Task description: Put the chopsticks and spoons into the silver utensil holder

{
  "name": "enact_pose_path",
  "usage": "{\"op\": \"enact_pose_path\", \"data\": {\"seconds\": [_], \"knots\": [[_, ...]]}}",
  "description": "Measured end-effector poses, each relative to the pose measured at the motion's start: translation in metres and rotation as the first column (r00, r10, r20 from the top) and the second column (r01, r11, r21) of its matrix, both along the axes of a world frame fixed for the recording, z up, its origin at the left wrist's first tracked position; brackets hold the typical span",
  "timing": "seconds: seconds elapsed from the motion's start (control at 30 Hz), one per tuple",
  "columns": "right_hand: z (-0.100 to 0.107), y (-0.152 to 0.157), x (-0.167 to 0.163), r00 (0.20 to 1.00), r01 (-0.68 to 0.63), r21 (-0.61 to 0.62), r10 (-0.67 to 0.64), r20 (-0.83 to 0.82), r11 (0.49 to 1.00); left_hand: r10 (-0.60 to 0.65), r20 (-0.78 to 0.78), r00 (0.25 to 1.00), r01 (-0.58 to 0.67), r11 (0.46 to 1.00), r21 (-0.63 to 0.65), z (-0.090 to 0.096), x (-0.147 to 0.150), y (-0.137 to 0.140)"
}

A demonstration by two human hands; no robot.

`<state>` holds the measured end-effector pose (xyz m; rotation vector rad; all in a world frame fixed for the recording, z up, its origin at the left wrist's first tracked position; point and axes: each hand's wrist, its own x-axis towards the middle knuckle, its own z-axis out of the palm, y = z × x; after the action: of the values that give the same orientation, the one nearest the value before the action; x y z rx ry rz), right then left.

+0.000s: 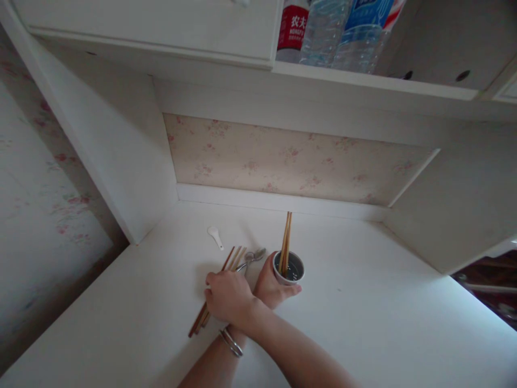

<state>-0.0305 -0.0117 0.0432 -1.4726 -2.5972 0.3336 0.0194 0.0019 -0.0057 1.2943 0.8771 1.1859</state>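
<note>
Forearms [288, 337] crossed | right hand [228, 294]: grip unclear | chopsticks [197, 321] slant rightward | left hand [267, 288] clasps cup [298, 265]

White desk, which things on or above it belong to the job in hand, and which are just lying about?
Likely in the job:
- cup, held by the left hand
- chopsticks in the cup
- loose chopsticks, under the right hand

Apparently lying about, though the first two could belong:
- white spoon
- metal cutlery
- shelf bottles
</note>
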Motion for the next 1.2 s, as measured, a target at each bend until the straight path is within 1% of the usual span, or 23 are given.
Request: {"op": "enact_pose_path", "data": {"seconds": [0.03, 0.1, 0.2, 0.3, 0.37, 0.47, 0.53, 0.7, 0.8, 0.97, 1.03, 1.13, 1.2], "knots": [[-0.003, 0.004, -0.006, 0.999, 0.005, -0.016, -0.004, 0.054, 1.0, -0.029, 0.037, 0.999, 0.028, 0.999, 0.026, -0.001, 0.0, 0.0], [-0.008, 0.01, -0.014, 0.993, 0.031, -0.037, -0.027, 0.112, 0.999, -0.078, 0.086, 0.993, 0.072, 0.995, 0.07, -0.002, 0.0, 0.0], [-0.014, 0.014, -0.022, 0.991, 0.058, -0.045, -0.052, 0.125, 0.997, -0.089, 0.08, 0.993, 0.083, 0.994, 0.072, -0.005, -0.003, 0.001], [-0.015, 0.012, -0.025, 0.992, 0.022, -0.077, -0.013, 0.124, 0.997, -0.1, 0.089, 0.991, 0.096, 0.994, 0.053, -0.007, -0.003, 0.002], [-0.014, 0.01, -0.025, 0.995, 0.018, -0.057, -0.012, 0.096, 0.998, -0.096, 0.09, 0.991, 0.093, 0.995, 0.036, -0.008, -0.001, 0.002], [-0.013, 0.007, -0.024, 0.997, 0.074, 0.029, -0.075, 0.03, 0.997, -0.095, 0.074, 0.993, 0.094, 0.995, 0.026, -0.008, 0.0, 0.001], [-0.014, 0.006, -0.024, 0.994, 0.1, 0.038, -0.101, 0.03, 0.994, -0.105, 0.064, 0.992, 0.103, 0.994, 0.027, -0.006, 0.0, 0.0], [-0.019, 0.009, -0.025, 0.992, 0.078, -0.069, -0.071, 0.107, 0.995, -0.137, 0.087, 0.987, 0.135, 0.99, 0.032, -0.002, -0.004, -0.002], [-0.02, 0.01, -0.027, 0.992, 0.055, -0.139, -0.038, 0.121, 0.989, -0.15, 0.1, 0.984, 0.146, 0.988, 0.046, 0.0, -0.006, -0.003], [-0.017, 0.012, -0.026, 0.993, 0.041, -0.251, -0.012, 0.114, 0.967, -0.143, 0.057, 0.988, 0.141, 0.989, 0.035, 0.002, -0.007, -0.005], [-0.016, 0.013, -0.025, 0.994, 0.046, -0.271, -0.018, 0.108, 0.961, -0.136, 0.04, 0.99, 0.134, 0.99, 0.036, 0.004, -0.007, -0.006], [-0.017, 0.012, -0.024, 0.992, 0.093, -0.296, -0.061, 0.114, 0.951, -0.137, 0.018, 0.99, 0.136, 0.99, 0.042, 0.006, -0.007, -0.007], [-0.019, 0.011, -0.023, 0.991, 0.113, -0.276, -0.087, 0.105, 0.954, -0.137, 0.02, 0.99, 0.136, 0.989, 0.049, 0.006, -0.007, -0.008]]}}
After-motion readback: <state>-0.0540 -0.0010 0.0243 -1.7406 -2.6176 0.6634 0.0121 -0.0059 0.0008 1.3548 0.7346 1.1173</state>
